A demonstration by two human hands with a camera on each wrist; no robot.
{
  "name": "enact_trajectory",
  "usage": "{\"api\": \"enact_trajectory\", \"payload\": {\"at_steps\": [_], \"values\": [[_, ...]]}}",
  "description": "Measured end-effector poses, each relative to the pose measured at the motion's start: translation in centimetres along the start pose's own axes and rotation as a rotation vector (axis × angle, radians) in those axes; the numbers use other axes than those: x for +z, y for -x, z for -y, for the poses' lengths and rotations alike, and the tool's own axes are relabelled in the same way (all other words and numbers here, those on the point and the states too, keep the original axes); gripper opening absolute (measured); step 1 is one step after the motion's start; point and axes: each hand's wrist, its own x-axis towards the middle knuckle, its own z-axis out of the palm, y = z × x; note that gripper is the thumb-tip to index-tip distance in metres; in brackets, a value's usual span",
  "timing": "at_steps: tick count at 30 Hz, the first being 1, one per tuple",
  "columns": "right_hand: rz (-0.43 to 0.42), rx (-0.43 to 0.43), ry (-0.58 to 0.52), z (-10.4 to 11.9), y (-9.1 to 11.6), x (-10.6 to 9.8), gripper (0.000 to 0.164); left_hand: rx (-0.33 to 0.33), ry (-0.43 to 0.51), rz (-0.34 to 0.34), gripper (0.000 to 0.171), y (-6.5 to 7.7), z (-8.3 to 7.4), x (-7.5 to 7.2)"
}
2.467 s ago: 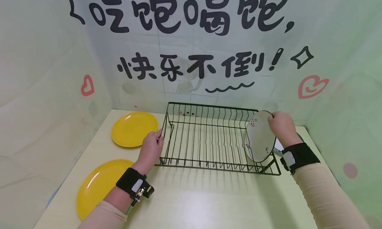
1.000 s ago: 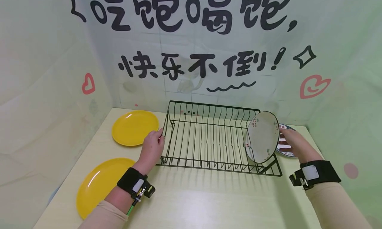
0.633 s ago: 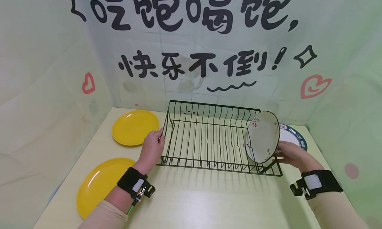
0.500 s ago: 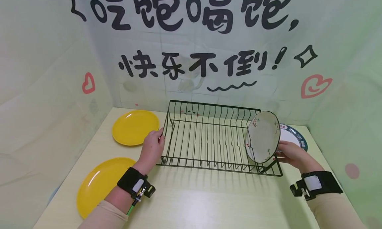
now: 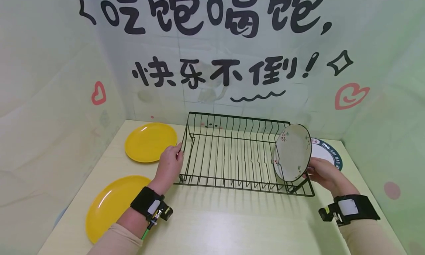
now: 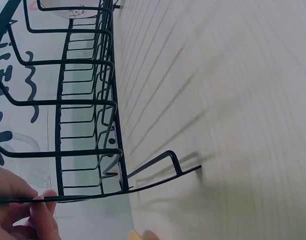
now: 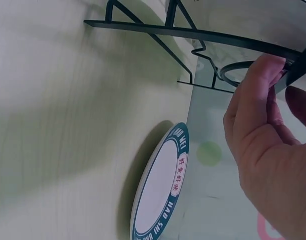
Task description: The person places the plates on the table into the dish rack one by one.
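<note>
A black wire dish rack (image 5: 232, 155) stands at the back middle of the table. My left hand (image 5: 170, 165) pinches the wire at its left end; the left wrist view shows thumb and fingers (image 6: 43, 212) around that wire. A white plate with small floral prints and a dark rim (image 5: 292, 151) stands on edge in the rack's rightmost slots. My right hand (image 5: 327, 175) is at the rack's right end, below the plate's rim. In the right wrist view its curled fingers (image 7: 257, 95) and thumb close about the black end bar.
Two yellow plates, a smaller one (image 5: 151, 142) behind and a larger one (image 5: 114, 207) in front, lie left of the rack. A white plate with a blue lettered rim (image 5: 327, 151) lies behind my right hand. Cloth walls enclose the table (image 5: 225, 221) on three sides.
My right hand has let go of the floral plate, moved right and down, and taken hold of the rack's right end. The left hand has kept its grip.
</note>
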Motion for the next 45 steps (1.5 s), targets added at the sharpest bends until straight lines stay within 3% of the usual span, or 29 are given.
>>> {"api": "enact_trajectory", "payload": {"at_steps": [10, 19, 24, 30, 37, 45], "values": [[-0.031, -0.039, 0.0, -0.2, -0.1, 0.3, 0.024, 0.006, 0.016, 0.0, 0.04, 0.0, 0.2, 0.0], [-0.031, -0.066, -0.045, -0.4, -0.1, 0.5, 0.025, -0.07, 0.139, 0.048, 0.041, -0.1, 0.7, -0.2], [-0.033, -0.059, -0.046, -0.3, 0.0, 0.5, 0.025, -0.077, 0.18, 0.051, 0.041, -0.1, 1.0, -0.2], [-0.037, -0.036, -0.046, -0.1, 0.0, 0.6, 0.024, -0.133, 0.243, 0.079, 0.041, 0.4, 1.6, -0.5], [-0.029, -0.029, -0.059, 0.1, -0.2, 0.7, 0.026, -0.109, 0.239, 0.09, 0.042, 1.4, 1.9, -2.2], [-0.027, -0.027, -0.048, 0.1, -0.2, 0.6, 0.023, -0.093, 0.077, 0.153, 0.048, 3.4, 3.9, -5.7]]}}
